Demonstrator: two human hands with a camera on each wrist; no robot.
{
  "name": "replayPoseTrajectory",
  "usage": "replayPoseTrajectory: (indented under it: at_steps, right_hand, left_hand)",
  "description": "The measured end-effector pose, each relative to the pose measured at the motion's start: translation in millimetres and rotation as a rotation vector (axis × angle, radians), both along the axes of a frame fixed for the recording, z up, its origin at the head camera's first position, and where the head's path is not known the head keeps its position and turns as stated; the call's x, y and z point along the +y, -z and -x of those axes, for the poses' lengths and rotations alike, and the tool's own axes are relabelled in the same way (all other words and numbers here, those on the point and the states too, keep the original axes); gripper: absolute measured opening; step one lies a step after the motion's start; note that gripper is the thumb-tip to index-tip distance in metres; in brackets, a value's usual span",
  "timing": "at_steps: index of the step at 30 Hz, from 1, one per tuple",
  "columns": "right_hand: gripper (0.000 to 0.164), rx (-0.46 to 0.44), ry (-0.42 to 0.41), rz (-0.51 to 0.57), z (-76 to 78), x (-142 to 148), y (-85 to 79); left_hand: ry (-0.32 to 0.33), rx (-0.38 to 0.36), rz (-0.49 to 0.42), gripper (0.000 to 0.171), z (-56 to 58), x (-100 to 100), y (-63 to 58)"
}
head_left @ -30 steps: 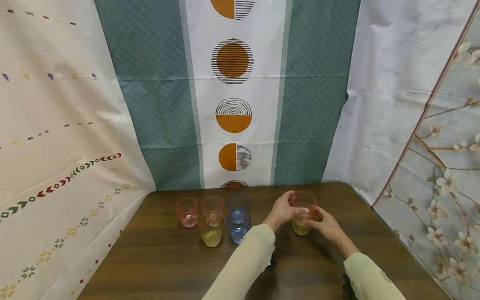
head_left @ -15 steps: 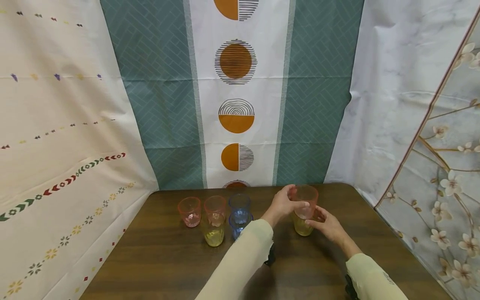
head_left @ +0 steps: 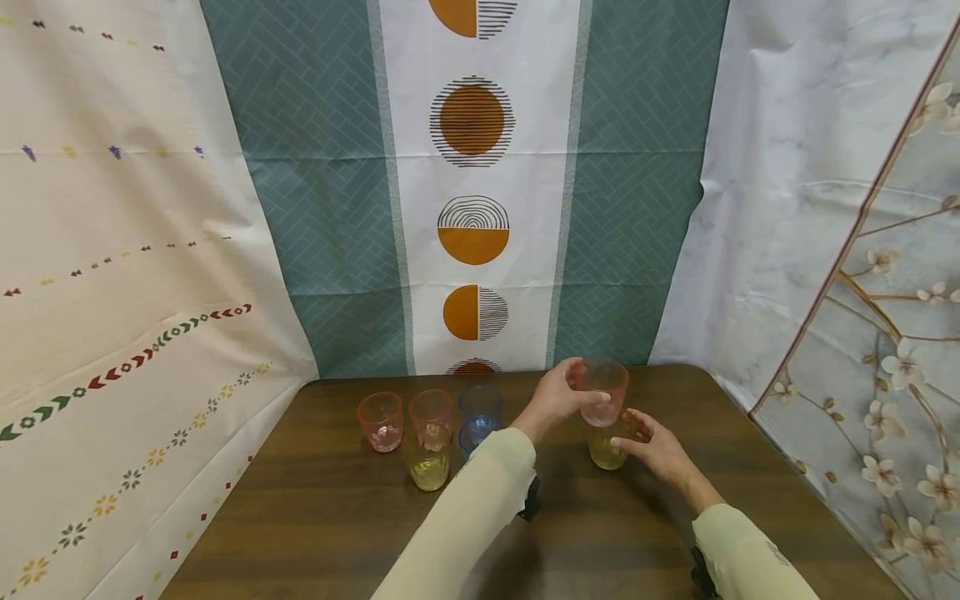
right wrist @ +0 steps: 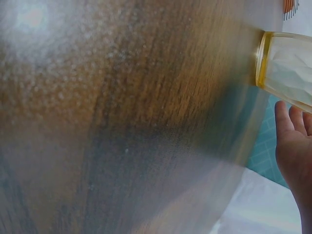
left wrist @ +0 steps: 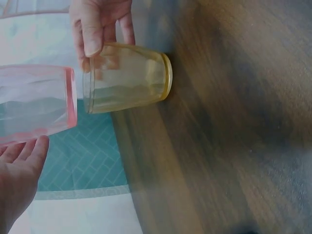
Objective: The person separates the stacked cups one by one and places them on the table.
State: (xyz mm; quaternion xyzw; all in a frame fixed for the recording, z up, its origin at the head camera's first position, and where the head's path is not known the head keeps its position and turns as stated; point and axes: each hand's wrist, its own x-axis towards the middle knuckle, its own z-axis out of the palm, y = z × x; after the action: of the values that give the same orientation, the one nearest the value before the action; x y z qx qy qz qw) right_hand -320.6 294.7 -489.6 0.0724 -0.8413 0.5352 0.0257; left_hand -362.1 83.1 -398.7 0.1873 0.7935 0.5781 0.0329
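My left hand [head_left: 553, 398] holds a pink-rimmed clear glass [head_left: 607, 390] up in the air, thumb on its near side. Directly below that glass stands a yellow glass [head_left: 606, 454] on the table, upright. In the left wrist view a narrow gap shows between the pink glass [left wrist: 34, 97] and the yellow glass [left wrist: 129, 85]. My right hand [head_left: 660, 454] grips the yellow glass from the right, with thumb and fingers on either side near its upper end. The right wrist view shows that hand [right wrist: 297, 146] against the glass only in part.
Left on the wooden table [head_left: 315, 517] are a pink glass [head_left: 382, 425], another pink glass [head_left: 431, 410] overlapping a yellow glass [head_left: 429, 473], and two blue glasses [head_left: 480, 403], the nearer partly hidden by my left sleeve [head_left: 465, 508]. Fabric hangings [head_left: 637, 208] surround the table's back and sides.
My left hand has lifted the pink glass up from the yellow one, then shifted it slightly left. The right hand has stayed at the yellow glass.
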Motion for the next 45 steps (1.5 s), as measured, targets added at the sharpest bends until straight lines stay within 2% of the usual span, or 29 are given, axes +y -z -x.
replayPoseTrajectory:
  at_steps: [9, 19, 33, 45]
  right_hand:
    - [0.080, -0.018, -0.003, -0.006, -1.2, 0, -1.4]
    - [0.082, 0.000, 0.000, -0.007, 3.8, 1, 3.3]
    - [0.082, -0.004, 0.010, 0.017, 0.5, 0, 3.1]
    - [0.085, 0.005, 0.019, -0.021, -1.0, -2, 3.6]
  left_hand:
    - [0.025, -0.013, 0.010, 0.083, -3.2, -11, -10.5]
    - [0.035, 0.003, 0.022, 0.081, 0.2, -24, -15.1]
    - [0.040, 0.027, 0.016, 0.083, 2.3, -42, -22.5]
    - [0.044, 0.047, 0.014, 0.083, -1.1, -70, -32.3]
